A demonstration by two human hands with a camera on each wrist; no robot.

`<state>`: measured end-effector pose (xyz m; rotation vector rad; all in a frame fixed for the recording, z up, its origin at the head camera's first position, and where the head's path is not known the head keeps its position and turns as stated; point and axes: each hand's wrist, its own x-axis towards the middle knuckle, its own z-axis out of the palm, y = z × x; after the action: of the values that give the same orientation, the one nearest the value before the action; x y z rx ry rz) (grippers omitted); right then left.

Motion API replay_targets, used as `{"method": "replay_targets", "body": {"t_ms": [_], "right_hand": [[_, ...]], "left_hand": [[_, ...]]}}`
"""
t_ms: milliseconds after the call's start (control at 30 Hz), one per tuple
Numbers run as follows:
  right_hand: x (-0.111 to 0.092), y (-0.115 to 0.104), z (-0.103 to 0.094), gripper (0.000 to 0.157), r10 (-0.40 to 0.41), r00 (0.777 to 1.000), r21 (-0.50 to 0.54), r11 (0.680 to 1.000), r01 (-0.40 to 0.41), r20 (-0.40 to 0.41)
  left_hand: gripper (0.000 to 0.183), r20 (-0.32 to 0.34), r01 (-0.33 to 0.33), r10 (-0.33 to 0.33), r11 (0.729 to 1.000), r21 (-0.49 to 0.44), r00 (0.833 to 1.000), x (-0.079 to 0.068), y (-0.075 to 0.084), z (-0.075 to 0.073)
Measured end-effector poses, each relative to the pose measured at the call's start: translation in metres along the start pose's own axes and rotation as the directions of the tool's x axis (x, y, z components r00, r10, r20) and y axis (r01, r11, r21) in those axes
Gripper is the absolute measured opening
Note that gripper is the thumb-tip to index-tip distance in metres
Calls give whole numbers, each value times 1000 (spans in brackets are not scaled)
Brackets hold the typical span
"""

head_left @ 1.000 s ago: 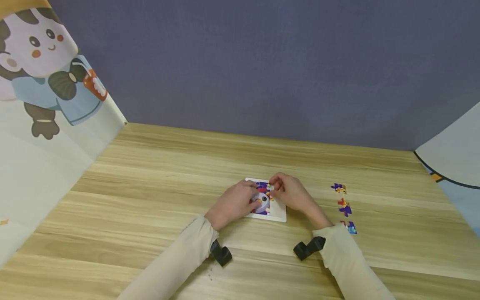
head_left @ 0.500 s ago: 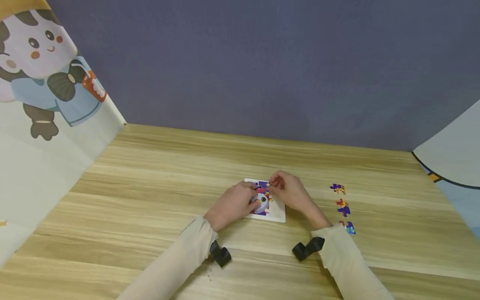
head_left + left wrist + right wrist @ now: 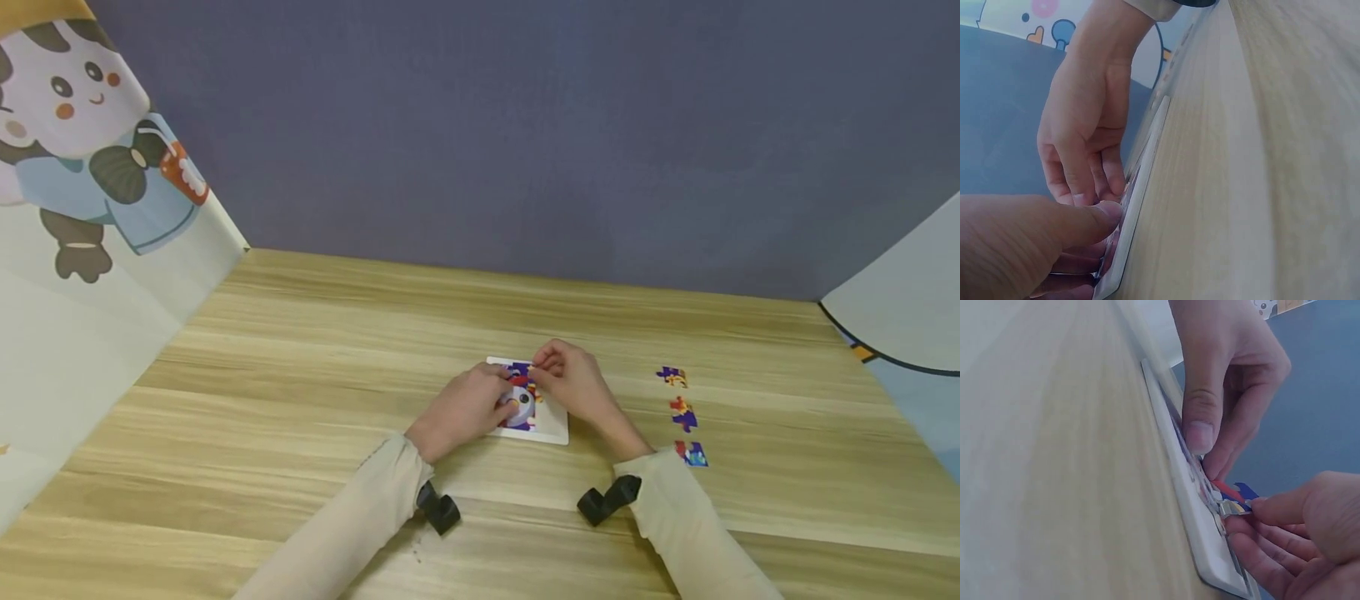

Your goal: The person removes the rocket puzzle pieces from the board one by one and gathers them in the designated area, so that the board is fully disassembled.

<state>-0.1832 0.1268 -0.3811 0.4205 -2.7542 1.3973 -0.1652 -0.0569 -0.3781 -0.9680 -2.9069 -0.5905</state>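
Note:
A small white puzzle tray (image 3: 553, 423) lies on the table, its left part filled with purple and red jigsaw pieces and a round pale character. My left hand (image 3: 465, 406) rests on the filled part, thumb and fingertips touching the pieces. At the tray's far side, my right hand (image 3: 581, 385) pinches a puzzle piece (image 3: 1246, 491) between thumb and fingers. In the right wrist view that blue, red and yellow piece is tilted up at the edge of the assembled ones. The right part of the tray shows bare white.
Three loose jigsaw pieces lie in a column to the right: an upper piece (image 3: 673, 377), a middle piece (image 3: 683, 414) and a lower piece (image 3: 692, 454). A dark blue partition (image 3: 525, 142) stands behind the wooden table (image 3: 300, 350). A cartoon-printed panel (image 3: 90, 167) borders the left.
My right hand has shifted slightly left over the tray's far side with the pinched puzzle piece. My left hand stays on the assembled pieces. The whole view has drifted a little.

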Motion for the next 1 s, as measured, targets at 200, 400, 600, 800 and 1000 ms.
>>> {"method": "replay_targets", "body": {"t_ms": [200,400,600,800,1000], "right_hand": [[0,2,1,10,9,1000,37,999,-8,-10],[1,2,1,10,26,1000,63,998,-25,-10],[1,2,1,10,30,1000,83,996,-30,1],[2,4,2,9,46,999,75,996,-45,-4],[2,5,3,8,44,999,51,998,-43,-16]], "left_hand": [[34,-9,-8,8,1000,3,1000,0,0,0],[35,-2,-7,7,1000,9,1000,0,0,0],[36,-1,-4,4,1000,6,1000,0,0,-1],[36,-9,-13,13,1000,10,1000,0,0,0],[30,1,-37,37,999,35,999,1,0,1]]}}
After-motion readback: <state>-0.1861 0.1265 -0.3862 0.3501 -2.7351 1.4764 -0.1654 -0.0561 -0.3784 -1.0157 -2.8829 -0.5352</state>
